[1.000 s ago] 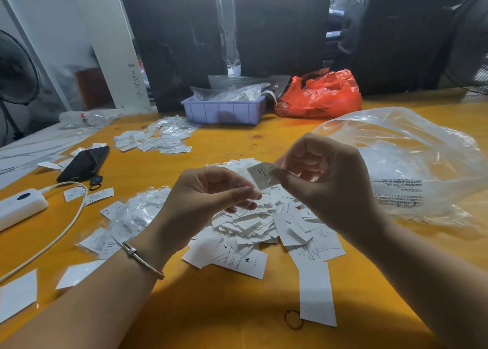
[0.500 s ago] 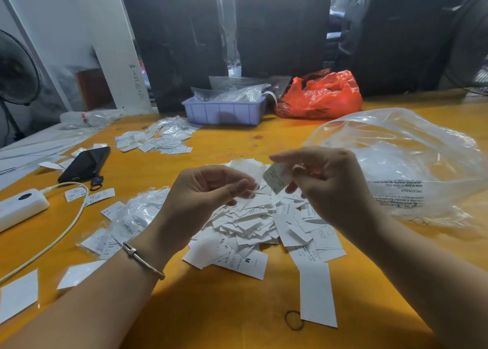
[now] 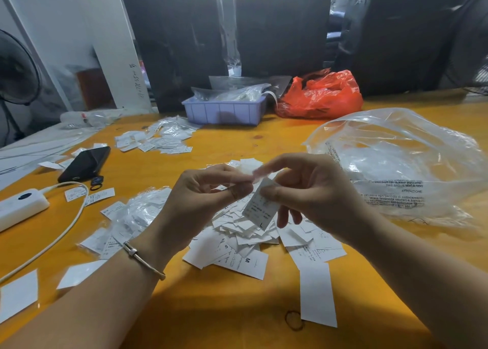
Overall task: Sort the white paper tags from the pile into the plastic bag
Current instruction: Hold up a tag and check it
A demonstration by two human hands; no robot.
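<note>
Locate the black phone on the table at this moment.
In the head view the black phone lies at the table's far left, beyond the white power strip and left of the left hand.

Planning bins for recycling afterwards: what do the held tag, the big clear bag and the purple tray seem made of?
Tag: looks like matte white paper, thin, printed.
Clear bag: thin glossy plastic film, see-through and crinkled, with printed warning text.
Purple tray: probably rigid moulded plastic, ribbed walls, dull sheen.
</note>
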